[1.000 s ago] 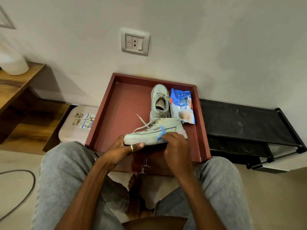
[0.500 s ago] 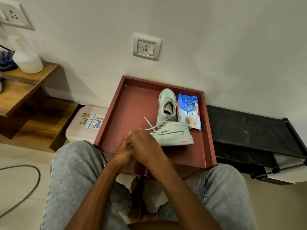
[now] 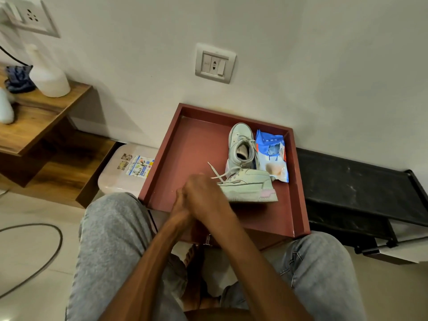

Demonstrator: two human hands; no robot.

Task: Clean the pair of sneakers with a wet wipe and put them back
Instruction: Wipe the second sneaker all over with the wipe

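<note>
A pale green sneaker (image 3: 251,185) lies on its side near the front of the dark red tray (image 3: 185,144), heel to the right. Both hands meet at its toe. My right hand (image 3: 203,196) curls over the toe and covers most of my left hand (image 3: 178,203), which holds the toe from the left. The wet wipe is hidden under my right hand. The second sneaker (image 3: 240,144) stands upright behind the first, toe toward the wall. A blue and white wipes pack (image 3: 273,156) lies to its right.
A black shoe rack (image 3: 347,181) stands right of the tray, and a white lidded bin (image 3: 120,172) sits to the left. A wooden shelf (image 3: 46,112) carries a white bottle (image 3: 47,75). A cable (image 3: 46,251) loops on the floor. My knees flank the tray's front edge.
My right hand slid from the sneaker's side leftward to its toe, over my left hand. The blue wipe is no longer visible. The camera tilted up and left.
</note>
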